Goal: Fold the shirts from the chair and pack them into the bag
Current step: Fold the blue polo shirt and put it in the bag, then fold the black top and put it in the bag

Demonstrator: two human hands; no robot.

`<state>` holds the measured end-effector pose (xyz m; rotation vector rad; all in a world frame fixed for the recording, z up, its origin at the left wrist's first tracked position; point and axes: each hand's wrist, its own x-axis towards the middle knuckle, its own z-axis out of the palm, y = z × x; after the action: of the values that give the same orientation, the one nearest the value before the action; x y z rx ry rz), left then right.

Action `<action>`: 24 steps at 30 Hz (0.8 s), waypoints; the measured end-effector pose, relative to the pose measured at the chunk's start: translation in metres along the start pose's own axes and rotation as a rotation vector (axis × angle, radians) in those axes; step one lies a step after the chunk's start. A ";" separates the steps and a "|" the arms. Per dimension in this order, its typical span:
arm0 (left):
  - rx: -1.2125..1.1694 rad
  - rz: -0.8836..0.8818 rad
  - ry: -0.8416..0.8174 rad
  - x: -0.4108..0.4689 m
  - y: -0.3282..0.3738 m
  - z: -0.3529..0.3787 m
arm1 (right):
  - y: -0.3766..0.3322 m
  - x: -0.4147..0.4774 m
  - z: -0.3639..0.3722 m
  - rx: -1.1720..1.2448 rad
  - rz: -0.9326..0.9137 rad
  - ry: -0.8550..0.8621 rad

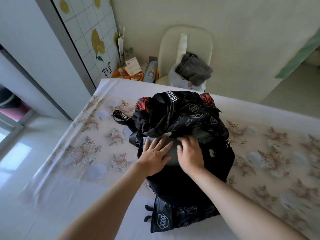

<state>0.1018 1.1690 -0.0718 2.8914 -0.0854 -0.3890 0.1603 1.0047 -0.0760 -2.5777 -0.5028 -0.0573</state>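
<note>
Out to the left of the fingers there's only the flowered bed sheet (86, 144), and up beyond it an orange tub (119, 74) of boxes on the floor. Now to the action: the left hand (156, 157) lies flat on a folded grey shirt (170, 155), fingers straight and fanned apart, palm bearing down with the fingertips pointing toward the mouth of the bag. The shirt sits right under and between both sets of fingers, half inside the black backpack (190, 184), which lies on the bed with its printed flap (181, 118) thrown open just past the fingertips. Over to the right hand (190, 153): its fingers are bent and held close together over the shirt's right edge, but whether they pinch the cloth or only shove it, I can't tell. I read this as the packing step, a folded shirt being pressed down and fed into the main compartment, where more grey fabric shows just right of the right-hand fingers. Well beyond the fingertips, past the far edge of the bed, a cream chair (187, 37) holds another dark grey garment (194, 70) on a plastic bag, so the job looks only partly done. The next move calls for sliding this shirt fully under the flap without rucking the fold, keeping it flat under the left palm, then reaching across for the piece on the chair.
</note>
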 end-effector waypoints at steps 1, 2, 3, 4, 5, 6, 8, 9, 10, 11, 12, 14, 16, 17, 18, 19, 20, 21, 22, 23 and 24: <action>-0.056 0.010 -0.006 0.004 0.001 -0.001 | 0.001 -0.006 0.000 -0.034 -0.117 -0.057; -0.095 0.016 -0.008 0.007 0.002 -0.002 | 0.003 -0.010 0.000 -0.086 -0.190 -0.151; -0.108 0.016 -0.002 0.008 0.003 -0.002 | 0.005 -0.013 -0.001 -0.144 -0.213 -0.245; -0.090 0.010 0.021 0.007 0.003 0.000 | 0.009 -0.013 -0.003 -0.181 -0.193 -0.332; -0.051 -0.009 0.059 0.005 0.003 0.001 | 0.014 -0.011 -0.005 -0.198 -0.153 -0.397; -0.016 -0.043 0.104 0.002 0.003 0.001 | 0.018 -0.009 -0.006 -0.202 -0.119 -0.444; 0.029 -0.103 0.161 -0.004 0.000 0.002 | 0.022 -0.006 -0.006 -0.206 -0.100 -0.493; 0.055 -0.109 0.172 -0.006 -0.003 0.003 | 0.022 -0.006 -0.005 -0.208 -0.096 -0.491; 0.075 -0.107 0.180 -0.007 -0.005 0.005 | 0.021 -0.007 -0.003 -0.208 -0.094 -0.478; 0.081 -0.108 0.178 -0.009 -0.007 0.007 | 0.019 -0.009 -0.002 -0.200 -0.086 -0.468; 0.078 -0.119 0.155 -0.010 -0.009 0.007 | 0.017 -0.011 0.000 -0.183 -0.072 -0.468; 0.069 -0.152 0.075 -0.010 -0.012 0.009 | 0.014 -0.011 0.004 -0.151 -0.038 -0.492; 0.050 -0.176 0.043 -0.007 -0.012 0.007 | 0.012 -0.005 0.002 -0.139 -0.017 -0.525; 0.039 -0.184 0.033 -0.006 -0.010 0.004 | 0.012 -0.001 -0.001 -0.130 -0.012 -0.552; 0.026 -0.190 0.022 -0.004 -0.008 0.000 | 0.012 0.002 -0.006 -0.118 -0.012 -0.581; 0.018 -0.195 0.020 -0.003 -0.005 -0.005 | 0.011 0.003 -0.012 -0.110 -0.019 -0.599; 0.017 -0.197 0.026 -0.003 -0.001 -0.009 | 0.012 0.003 -0.018 -0.108 -0.030 -0.602; 0.015 -0.198 0.042 -0.004 0.004 -0.014 | 0.013 0.001 -0.026 -0.104 -0.039 -0.592; 0.002 -0.198 0.070 -0.005 0.010 -0.019 | 0.016 -0.002 -0.037 -0.092 -0.042 -0.568; -0.015 -0.194 0.110 -0.006 0.019 -0.024 | 0.020 -0.006 -0.048 -0.078 -0.041 -0.540; -0.027 -0.185 0.164 -0.007 0.031 -0.030 | 0.028 -0.012 -0.060 -0.067 -0.039 -0.509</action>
<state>0.1024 1.1461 -0.0351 2.8997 0.2139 -0.1808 0.1628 0.9494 -0.0387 -2.6394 -0.7421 0.5906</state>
